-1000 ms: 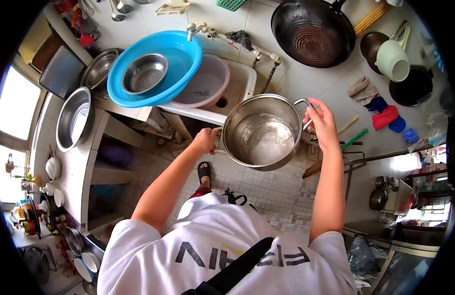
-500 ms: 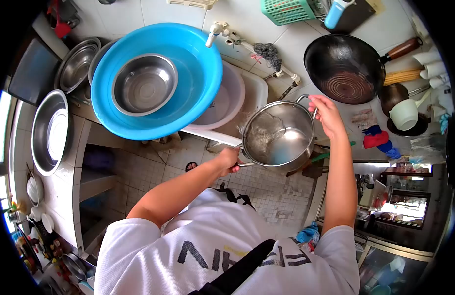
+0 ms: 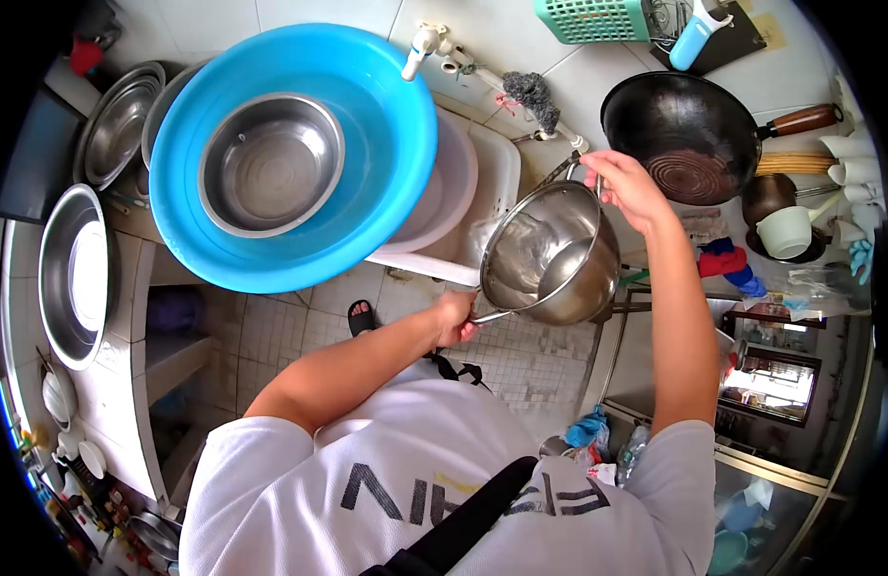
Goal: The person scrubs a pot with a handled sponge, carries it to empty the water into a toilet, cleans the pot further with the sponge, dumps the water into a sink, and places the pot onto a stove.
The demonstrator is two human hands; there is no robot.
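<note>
A two-handled stainless steel pot (image 3: pixel 597 293) is held up in front of me, its mouth tilted left toward the white sink (image 3: pixel 504 173). My left hand (image 3: pixel 455 319) is closed around the near loop handle. My right hand (image 3: pixel 624 189) grips the opposite handle at the far side. Clear water moves inside the pot, and some appears to spill over the left rim toward the sink. A pale pink basin (image 3: pixel 455 197) sits in the sink, partly hidden under a large blue basin (image 3: pixel 391 115). Inside the blue basin rests a steel bowl (image 3: pixel 271 168) with water around it.
A white tap (image 3: pixel 423 46) projects from the tiled wall behind the sink. To the right are a black wok (image 3: pixel 679 134) and a pale green ladle (image 3: pixel 785 233). Several steel basins (image 3: pixel 120 130) stack at the left. A green basket (image 3: pixel 593 17) hangs above.
The pot has tipped further left, with its far handle raised by my right hand. My left hand stays on the near handle. The view has shifted slightly.
</note>
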